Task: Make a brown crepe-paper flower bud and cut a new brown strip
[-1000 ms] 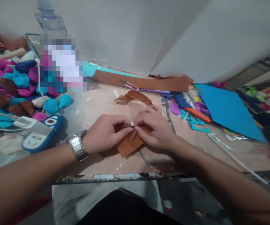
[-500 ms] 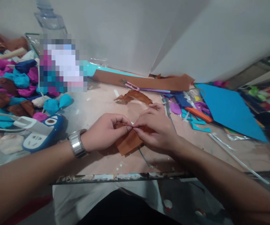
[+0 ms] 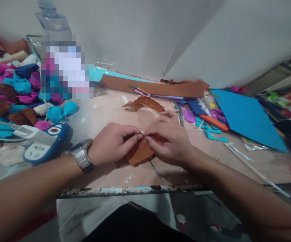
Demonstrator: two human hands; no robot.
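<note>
Near the front of the table, both hands pinch a piece of brown crepe paper (image 3: 140,152) along its upper edge. My left hand (image 3: 116,141), a metal watch (image 3: 83,158) on its wrist, has thumb and forefinger closed on the paper. Right beside it, fingertips almost meeting, my right hand (image 3: 169,137) grips the same edge. A lower flap of the paper hangs toward me; much of its upper part is hidden by the fingers. Just beyond the hands lies a crumpled brown paper strip (image 3: 145,103).
On the left are many crumpled paper pieces (image 3: 21,84) and a blue-and-white power socket (image 3: 45,143). Behind, a pink cutter (image 3: 141,91) rests on a long brown strip (image 3: 180,89). An orange cutter (image 3: 214,123), a blue sheet (image 3: 251,117) and white sticks (image 3: 256,168) lie right.
My left wrist has turned slightly, showing more of the watch face. The paper's lower flap has shifted a little to the right. Both hands keep their pinch.
</note>
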